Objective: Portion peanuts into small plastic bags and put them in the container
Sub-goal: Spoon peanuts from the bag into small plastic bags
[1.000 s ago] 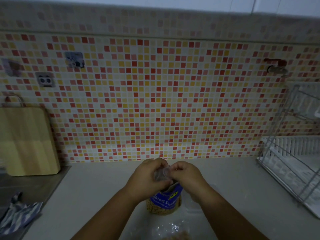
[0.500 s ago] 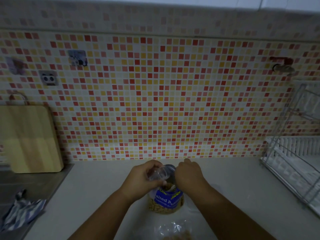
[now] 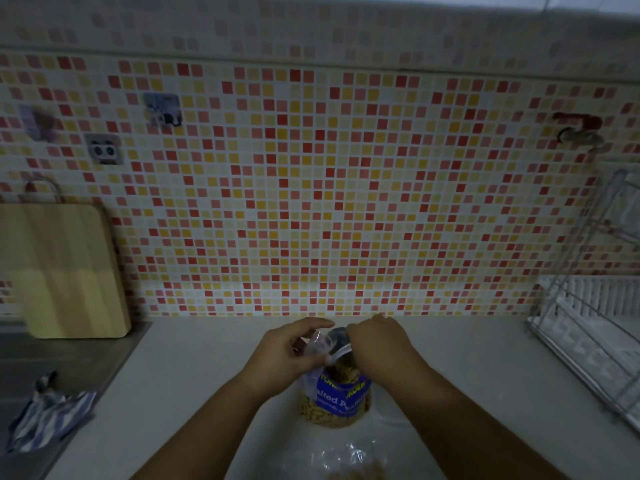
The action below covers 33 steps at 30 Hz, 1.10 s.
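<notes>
Peanut bag (image 3: 335, 400) standing on tabletop (image 3: 194, 368), mouth now opening vs 1 s ago; left hand (image 3: 284, 355) pinching rim, right hand (image 3: 375, 344) gripping clear scoop cup (image 3: 334, 342), scooping looks next

a wooden cutting board (image 3: 65, 271) leans upright against the mosaic tile wall (image 3: 311, 188) at the left. below it a striped cloth (image 3: 48, 419) lies crumpled on the steel sink surface (image 3: 69, 358). a wire dish rack (image 3: 595, 306) stands at the counter's right edge.
</notes>
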### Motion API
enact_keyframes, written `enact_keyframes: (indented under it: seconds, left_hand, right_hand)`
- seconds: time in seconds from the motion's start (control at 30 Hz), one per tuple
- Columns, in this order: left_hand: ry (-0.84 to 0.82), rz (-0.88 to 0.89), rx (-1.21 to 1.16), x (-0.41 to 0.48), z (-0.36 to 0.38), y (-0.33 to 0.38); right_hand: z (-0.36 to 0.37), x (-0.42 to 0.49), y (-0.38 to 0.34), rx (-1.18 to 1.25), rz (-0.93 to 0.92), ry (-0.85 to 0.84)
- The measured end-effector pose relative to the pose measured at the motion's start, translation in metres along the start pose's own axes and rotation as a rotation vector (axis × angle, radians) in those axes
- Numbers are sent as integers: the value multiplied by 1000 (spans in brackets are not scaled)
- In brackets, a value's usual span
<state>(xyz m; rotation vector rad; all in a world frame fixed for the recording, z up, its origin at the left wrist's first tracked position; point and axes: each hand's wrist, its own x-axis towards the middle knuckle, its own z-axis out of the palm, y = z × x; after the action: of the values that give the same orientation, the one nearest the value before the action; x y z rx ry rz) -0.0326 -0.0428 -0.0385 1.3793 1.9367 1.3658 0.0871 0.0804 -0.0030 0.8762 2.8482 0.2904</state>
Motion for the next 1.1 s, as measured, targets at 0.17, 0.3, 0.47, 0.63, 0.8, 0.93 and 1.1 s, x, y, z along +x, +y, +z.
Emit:
enact_keyframes:
  seconds: [0.17,0.3,0.47,0.63,0.8,0.93,1.1]
  left_hand:
    - [-4,-28,2,-1,1,2]
    - [-6,-9,12,-1,3,6]
    - [31,-9,-13,-2,2,6]
    - [56,-62,12,0,-1,2]
    - [44,-73,31,-1,2,-5]
    - [15,-86,11,-2,8,-15]
    - [1,-102,-2,-1,10,-22]
  right_hand:
    - [3,1,-1,36,19,-43]
    - [4,-1,-2,76,5,47]
    - [0,0,-5,146,59,-133]
    - [-2,-4,-4,197,57,-95]
    - [9,-8,-14,268,60,-3]
    - [21,-10,-27,309,164,-69]
    - [23,-6,-29,310,261,-93]
